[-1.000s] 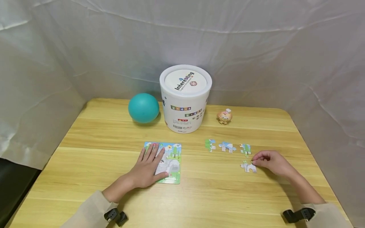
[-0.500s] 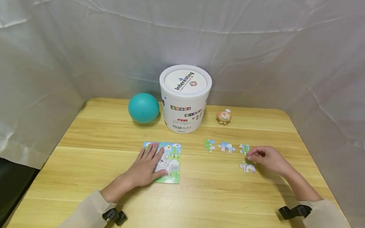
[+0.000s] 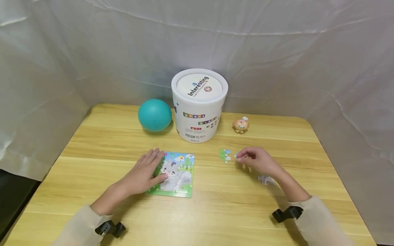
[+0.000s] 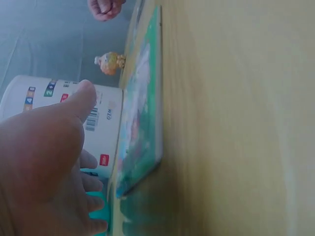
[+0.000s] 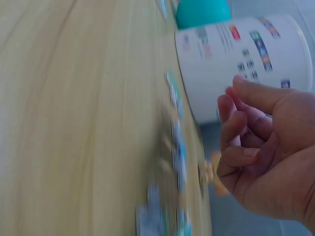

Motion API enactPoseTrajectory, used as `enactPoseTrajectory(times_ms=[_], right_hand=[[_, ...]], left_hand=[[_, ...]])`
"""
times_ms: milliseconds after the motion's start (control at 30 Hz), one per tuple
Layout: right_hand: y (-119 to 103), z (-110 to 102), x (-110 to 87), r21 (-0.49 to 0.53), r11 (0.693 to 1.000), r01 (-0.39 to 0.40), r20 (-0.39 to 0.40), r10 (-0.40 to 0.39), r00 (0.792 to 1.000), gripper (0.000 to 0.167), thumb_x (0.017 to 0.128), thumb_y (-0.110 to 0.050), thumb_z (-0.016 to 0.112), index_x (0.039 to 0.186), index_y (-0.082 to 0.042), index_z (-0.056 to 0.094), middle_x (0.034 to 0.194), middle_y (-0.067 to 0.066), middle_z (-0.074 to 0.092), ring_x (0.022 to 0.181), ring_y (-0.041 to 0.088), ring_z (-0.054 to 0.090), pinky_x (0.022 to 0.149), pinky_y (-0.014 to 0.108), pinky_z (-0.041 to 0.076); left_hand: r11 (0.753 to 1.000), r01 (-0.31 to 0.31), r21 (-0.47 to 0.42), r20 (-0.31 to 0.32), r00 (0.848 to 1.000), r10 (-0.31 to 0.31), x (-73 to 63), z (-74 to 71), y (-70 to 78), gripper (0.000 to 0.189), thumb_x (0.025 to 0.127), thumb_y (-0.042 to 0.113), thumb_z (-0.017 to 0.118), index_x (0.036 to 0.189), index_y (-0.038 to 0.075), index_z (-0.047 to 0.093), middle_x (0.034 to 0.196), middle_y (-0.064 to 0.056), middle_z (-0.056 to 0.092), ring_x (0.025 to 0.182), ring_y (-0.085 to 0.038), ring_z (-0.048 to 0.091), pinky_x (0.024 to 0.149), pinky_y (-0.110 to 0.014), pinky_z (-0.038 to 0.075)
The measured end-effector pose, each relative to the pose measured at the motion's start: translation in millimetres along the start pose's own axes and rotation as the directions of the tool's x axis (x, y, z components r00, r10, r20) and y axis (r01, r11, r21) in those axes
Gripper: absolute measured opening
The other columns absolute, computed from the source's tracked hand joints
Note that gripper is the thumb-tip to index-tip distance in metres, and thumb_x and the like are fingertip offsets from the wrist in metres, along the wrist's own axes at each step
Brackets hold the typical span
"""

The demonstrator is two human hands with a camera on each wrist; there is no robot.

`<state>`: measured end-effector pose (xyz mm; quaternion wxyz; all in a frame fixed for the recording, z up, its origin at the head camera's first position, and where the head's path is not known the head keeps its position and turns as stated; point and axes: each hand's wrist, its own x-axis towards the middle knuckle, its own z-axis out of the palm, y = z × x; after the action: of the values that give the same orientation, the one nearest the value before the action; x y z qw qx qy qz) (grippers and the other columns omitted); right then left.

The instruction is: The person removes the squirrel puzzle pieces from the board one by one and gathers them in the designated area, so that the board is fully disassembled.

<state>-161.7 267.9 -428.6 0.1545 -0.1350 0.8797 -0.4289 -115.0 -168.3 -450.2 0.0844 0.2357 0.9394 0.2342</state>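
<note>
In the head view, a square picture puzzle (image 3: pixel 183 165) with a grey animal lies left of the middle. My left hand (image 3: pixel 140 176) hovers over its left side with fingers straight, and the left wrist view shows a gap below the palm. To the right, my right hand (image 3: pixel 257 162) is above the loose jigsaw pieces, fingers loosely curled, thumb near the index fingertip, nothing visible between them. A green piece (image 3: pixel 225 156) lies left of that hand. A grey piece (image 3: pixel 265 180) is by the wrist. Beneath the hand, a blue piece (image 5: pixel 179 155) and a tree piece (image 5: pixel 183 225) show blurred.
Behind the puzzle stand a teal ball (image 3: pixel 155 115) and a white lidded bucket (image 3: pixel 197 118). A small orange chick figure (image 3: pixel 240 125) sits right of the bucket. Grey cloth (image 3: pixel 271 68) hangs round the back and sides of the wooden table (image 3: pixel 227 218).
My right hand has left the grey piece and moved left over the other pieces. The left hand has lifted off the puzzle and shifted left, uncovering more of the animal picture.
</note>
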Motion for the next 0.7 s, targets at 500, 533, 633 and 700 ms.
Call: enactPoseTrajectory(times_ms=[500,533,633,700], right_hand=[[-62,72,59.1,0.051,0.994,0.096,0.088,-0.101,0.991,0.018,0.096,-0.016,0.071,0.11,-0.005,0.074,0.092,0.007,0.07,0.081,0.024,0.064,0.068,0.031,0.053],[-64,77,61.6,0.046,0.993,0.106,0.096,-0.11,0.989,0.017,0.096,-0.016,0.071,0.109,-0.005,0.075,0.091,0.005,0.07,0.079,0.023,0.063,0.067,0.03,0.052],[-71,92,68.4,0.021,0.99,0.137,0.117,-0.139,0.983,0.015,0.096,-0.015,0.071,0.108,-0.007,0.075,0.089,0.001,0.069,0.076,0.017,0.061,0.066,0.028,0.051],[-76,101,72.1,0.006,0.989,0.15,0.131,-0.15,0.98,0.014,0.096,-0.015,0.071,0.108,-0.007,0.075,0.088,-0.002,0.068,0.075,0.014,0.06,0.066,0.026,0.05]], left_hand=[[0.998,0.05,0.022,0.013,0.999,-0.051,-11.5,14.0,-10.4,0.093,0.1,0.052,0.059,0.159,-0.006,0.019,0.165,-0.032,0.007,0.151,-0.052,0.004,0.116,-0.071,0.005],[0.998,0.062,0.029,0.016,0.998,-0.062,-11.5,13.3,-8.6,0.094,0.099,0.053,0.06,0.159,-0.007,0.019,0.165,-0.031,0.007,0.152,-0.051,0.004,0.117,-0.07,0.006],[0.997,0.078,0.029,0.02,0.997,-0.079,-10.7,15.6,-8.1,0.097,0.099,0.058,0.057,0.16,-0.007,0.016,0.166,-0.031,0.005,0.152,-0.05,0.001,0.117,-0.069,0.003],[0.997,0.079,0.021,0.008,0.997,-0.079,-10.3,17.4,-8.0,0.099,0.098,0.059,0.058,0.159,-0.007,0.016,0.165,-0.032,0.005,0.152,-0.051,0.002,0.117,-0.069,0.002]])
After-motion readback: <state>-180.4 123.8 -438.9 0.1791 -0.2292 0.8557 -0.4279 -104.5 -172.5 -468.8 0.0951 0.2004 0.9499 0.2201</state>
